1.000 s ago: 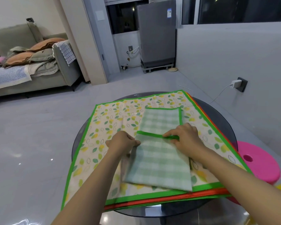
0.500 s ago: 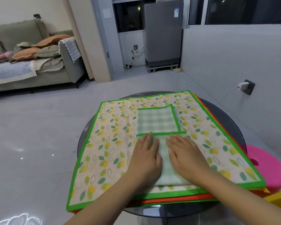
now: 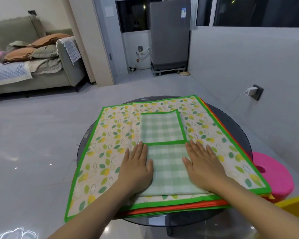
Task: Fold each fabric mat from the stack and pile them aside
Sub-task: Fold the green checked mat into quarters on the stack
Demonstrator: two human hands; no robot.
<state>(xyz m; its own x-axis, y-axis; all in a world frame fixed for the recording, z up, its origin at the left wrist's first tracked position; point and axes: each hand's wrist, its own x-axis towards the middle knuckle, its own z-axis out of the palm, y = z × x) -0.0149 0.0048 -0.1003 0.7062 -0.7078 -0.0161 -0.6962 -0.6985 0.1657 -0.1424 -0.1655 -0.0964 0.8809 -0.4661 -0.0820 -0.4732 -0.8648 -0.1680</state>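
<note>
A folded green-checked mat (image 3: 167, 163) with a bright green border lies on top of the stack of flat mats (image 3: 110, 133). The top mat of the stack is cream with a leaf print and a green edge; orange and green edges of lower mats show at the front and right. My left hand (image 3: 136, 166) lies flat on the checked mat's left edge, fingers straight. My right hand (image 3: 202, 164) lies flat on its right edge, fingers straight. Both palms press down on the near half of the fold.
The stack covers a round dark glass table (image 3: 238, 125). A pink stool (image 3: 273, 173) stands right of the table, with a yellow object (image 3: 295, 200) near it. A sofa (image 3: 41, 66) stands far left; a charger (image 3: 250, 91) is plugged into the right wall.
My hands went from pinching the folded edge, to lying flat together at the mat's middle, to sliding apart to its left and right edges.
</note>
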